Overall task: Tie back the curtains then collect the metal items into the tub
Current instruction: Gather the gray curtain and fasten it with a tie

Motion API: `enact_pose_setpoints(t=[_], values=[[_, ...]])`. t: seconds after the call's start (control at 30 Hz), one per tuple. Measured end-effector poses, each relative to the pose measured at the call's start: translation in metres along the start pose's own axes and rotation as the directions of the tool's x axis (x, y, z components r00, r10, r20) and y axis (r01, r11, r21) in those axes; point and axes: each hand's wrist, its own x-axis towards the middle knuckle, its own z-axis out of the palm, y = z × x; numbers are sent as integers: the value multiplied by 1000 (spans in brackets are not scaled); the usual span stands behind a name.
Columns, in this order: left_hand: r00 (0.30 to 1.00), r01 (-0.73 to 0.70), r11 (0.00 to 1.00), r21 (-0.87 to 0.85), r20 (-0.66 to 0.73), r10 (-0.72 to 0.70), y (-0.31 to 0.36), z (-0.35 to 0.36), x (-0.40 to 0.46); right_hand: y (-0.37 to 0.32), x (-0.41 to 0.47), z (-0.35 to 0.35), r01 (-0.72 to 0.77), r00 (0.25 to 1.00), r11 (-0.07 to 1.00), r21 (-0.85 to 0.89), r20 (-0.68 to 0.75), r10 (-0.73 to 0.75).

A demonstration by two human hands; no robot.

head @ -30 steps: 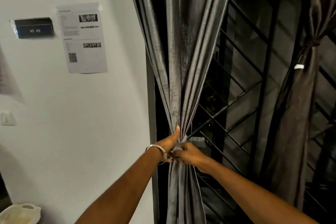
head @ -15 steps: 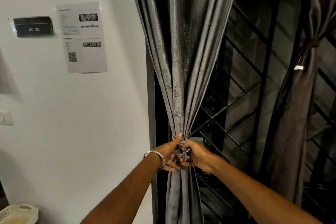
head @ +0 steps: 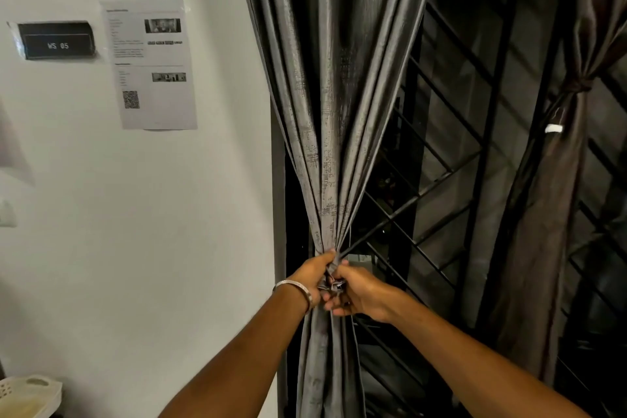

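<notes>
A grey curtain (head: 330, 112) hangs in the middle, gathered into a tight bunch at waist height. My left hand (head: 314, 276), with a silver bangle on the wrist, grips the bunch from the left. My right hand (head: 358, 293) pinches the grey tie-back strip (head: 334, 285) at the front of the bunch, right beside the left hand. A second, brown curtain (head: 556, 197) at the right is bound by a dark tie (head: 576, 85). A white plastic tub (head: 29, 395) shows at the bottom left corner.
A white wall (head: 152, 231) fills the left, with a black sign (head: 56, 44), a printed sheet (head: 152, 61) and a switch (head: 6, 214). Behind the curtains stands a black metal window grille (head: 441, 163).
Both hands have closed in on the bunched curtain; the right hand now holds the tie-back strip at the front. The view has shifted slightly, showing more of the tub.
</notes>
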Motion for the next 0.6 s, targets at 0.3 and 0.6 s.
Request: enact_pose_setpoints(t=[0.3,0.6], values=[[982,-95,993,73,-153,106,-8,7,6,13,2,-14,236,829,692,-682,-230,-510],[964,-165,977,-133,-230,132,-10,2,9,22,23,-12,128,765,962,-241,-593,-250]])
